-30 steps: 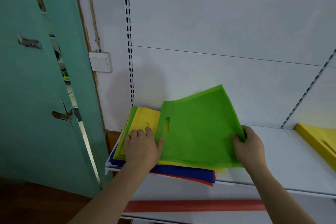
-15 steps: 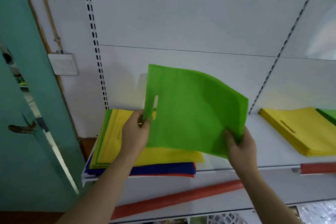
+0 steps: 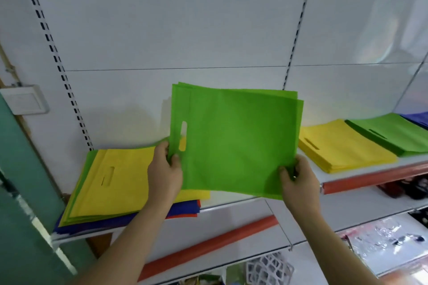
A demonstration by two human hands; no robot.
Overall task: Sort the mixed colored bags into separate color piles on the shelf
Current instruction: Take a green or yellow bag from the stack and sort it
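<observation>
A green bag (image 3: 236,141) hangs upright in the air in front of the white shelf (image 3: 234,201). My left hand (image 3: 165,172) grips its lower left edge below the handle slot. My right hand (image 3: 298,180) pinches its lower right corner. Left on the shelf lies the mixed pile (image 3: 115,183), yellow on top with green, blue and red edges showing beneath. To the right lie a yellow pile (image 3: 342,146), a green pile (image 3: 393,134) and, at the frame edge, a blue pile (image 3: 419,119).
A teal door (image 3: 20,192) stands at the left with a wall switch (image 3: 25,99) above it. Red price rails (image 3: 208,245) edge the shelves. Lower shelves hold a white basket (image 3: 268,268) and packaged goods (image 3: 389,238).
The green bag was lifted off the mixed pile and raised upright, now held by both hands. The view has swung right, bringing the sorted yellow, green and blue piles into sight.
</observation>
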